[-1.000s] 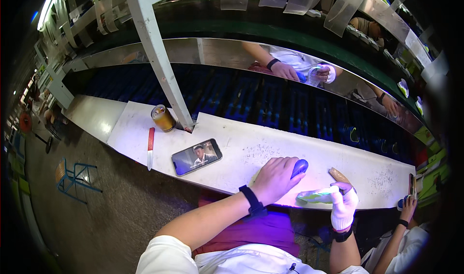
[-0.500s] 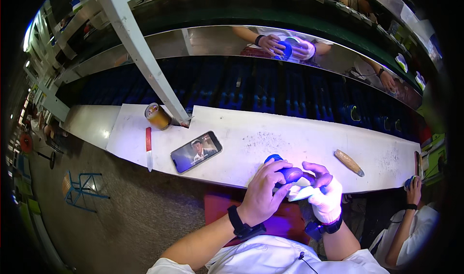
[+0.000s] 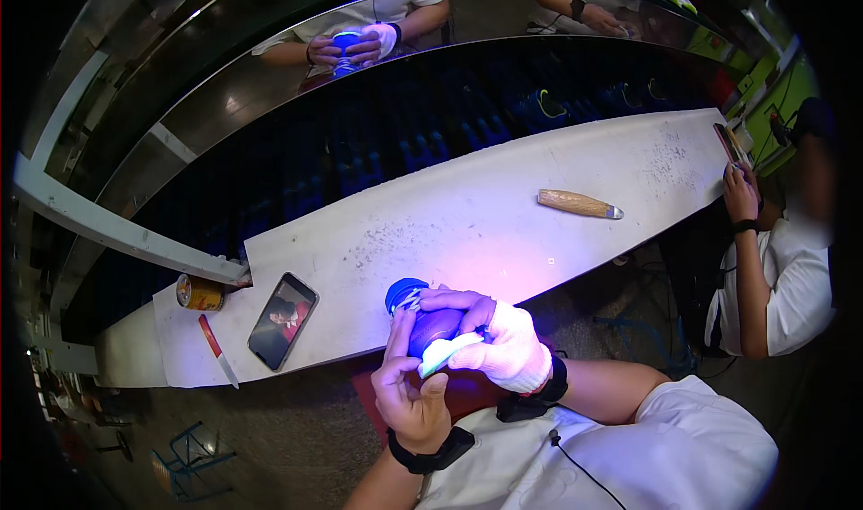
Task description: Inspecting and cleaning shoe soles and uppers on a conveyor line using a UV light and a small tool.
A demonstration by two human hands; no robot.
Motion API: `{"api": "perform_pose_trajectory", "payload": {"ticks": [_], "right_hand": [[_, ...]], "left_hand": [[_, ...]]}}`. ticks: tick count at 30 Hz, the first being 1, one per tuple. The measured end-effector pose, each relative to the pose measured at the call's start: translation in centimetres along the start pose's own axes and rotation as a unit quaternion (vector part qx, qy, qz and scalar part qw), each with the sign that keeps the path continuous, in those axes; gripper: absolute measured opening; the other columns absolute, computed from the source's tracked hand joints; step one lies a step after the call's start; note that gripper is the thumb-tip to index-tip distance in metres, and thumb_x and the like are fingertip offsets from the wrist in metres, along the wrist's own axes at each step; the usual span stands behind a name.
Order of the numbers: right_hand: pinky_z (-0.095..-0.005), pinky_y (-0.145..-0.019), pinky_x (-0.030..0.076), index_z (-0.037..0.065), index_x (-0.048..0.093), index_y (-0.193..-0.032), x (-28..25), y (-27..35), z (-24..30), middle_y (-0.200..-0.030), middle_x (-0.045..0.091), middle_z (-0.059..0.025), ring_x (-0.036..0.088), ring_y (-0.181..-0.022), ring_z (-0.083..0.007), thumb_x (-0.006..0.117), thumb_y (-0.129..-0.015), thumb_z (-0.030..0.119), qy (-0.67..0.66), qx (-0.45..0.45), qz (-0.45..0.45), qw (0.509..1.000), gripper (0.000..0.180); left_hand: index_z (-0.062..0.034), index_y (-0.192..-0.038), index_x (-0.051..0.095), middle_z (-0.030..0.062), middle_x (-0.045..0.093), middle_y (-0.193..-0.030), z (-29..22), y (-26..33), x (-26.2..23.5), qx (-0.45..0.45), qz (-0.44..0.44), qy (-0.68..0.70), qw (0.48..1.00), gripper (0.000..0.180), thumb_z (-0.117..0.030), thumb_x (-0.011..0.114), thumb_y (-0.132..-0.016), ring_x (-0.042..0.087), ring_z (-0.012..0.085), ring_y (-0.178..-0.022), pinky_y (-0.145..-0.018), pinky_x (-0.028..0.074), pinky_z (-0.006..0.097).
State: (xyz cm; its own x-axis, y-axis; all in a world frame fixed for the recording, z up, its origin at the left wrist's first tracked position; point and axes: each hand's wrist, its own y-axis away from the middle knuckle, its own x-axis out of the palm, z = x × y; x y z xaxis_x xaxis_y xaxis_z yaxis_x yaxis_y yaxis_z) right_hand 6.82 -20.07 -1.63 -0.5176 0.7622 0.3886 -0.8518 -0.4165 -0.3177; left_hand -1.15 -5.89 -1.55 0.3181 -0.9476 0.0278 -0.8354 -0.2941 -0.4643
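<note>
In front of me, at the bench's near edge, I hold a blue lace-up shoe (image 3: 430, 331) with a pale sole, lit by a bright violet glow. My bare left hand (image 3: 415, 406) has its fingers along the shoe's left side, with the thumb close to the sole. My right hand (image 3: 508, 344), in a white glove that leaves fingers bare, is closed over the other side, its thumb at the pale sole edge. Fingers hide part of the shoe's upper. Each wrist wears a black band.
On the white bench (image 3: 378, 213) lie a wooden-handled tool (image 3: 578, 204), a phone (image 3: 283, 321) and a red-handled knife (image 3: 218, 350), near a can (image 3: 200, 292). A dark conveyor (image 3: 360, 137) carrying shoes runs behind. A co-worker (image 3: 782, 285) sits at right; a white post (image 3: 126, 231) stands left.
My view has swung to the right, so the bench appears tilted. The shoe has turned in my hands, showing more of its upper, and my gloved right hand now reaches over it.
</note>
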Motion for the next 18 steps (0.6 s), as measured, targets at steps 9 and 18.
{"api": "perform_pose_trajectory", "payload": {"ticks": [9, 18], "right_hand": [[-0.0642, -0.127, 0.027, 0.009, 0.059, -0.093, 0.25, 0.48, 0.52, -0.139, 0.066, -0.0306, 0.055, -0.143, -0.0449, 0.087, -0.084, 0.005, 0.034, 0.013, 0.009, 0.999, 0.030], [-0.0528, -0.116, 0.048, 0.003, 0.060, -0.090, -0.10, -0.24, 0.62, -0.130, 0.073, -0.0239, 0.067, -0.131, -0.0379, 0.088, -0.086, 0.016, 0.084, -0.053, 0.004, 0.995, 0.031]], "left_hand": [[-0.0082, -0.114, 0.041, 0.0421, 0.050, -0.151, 0.14, 0.98, 0.21, -0.028, -0.034, -0.010, 0.999, 0.037, -0.033, 0.067, -0.107, 0.048, 0.0440, -0.148, -0.119, 0.041, 0.048], [-0.0081, -0.109, 0.039, 0.0413, 0.055, -0.147, 0.02, 1.00, -0.33, -0.021, -0.032, -0.028, 0.999, 0.039, -0.030, 0.072, -0.105, 0.048, 0.0476, -0.148, -0.120, 0.040, 0.055]]}}
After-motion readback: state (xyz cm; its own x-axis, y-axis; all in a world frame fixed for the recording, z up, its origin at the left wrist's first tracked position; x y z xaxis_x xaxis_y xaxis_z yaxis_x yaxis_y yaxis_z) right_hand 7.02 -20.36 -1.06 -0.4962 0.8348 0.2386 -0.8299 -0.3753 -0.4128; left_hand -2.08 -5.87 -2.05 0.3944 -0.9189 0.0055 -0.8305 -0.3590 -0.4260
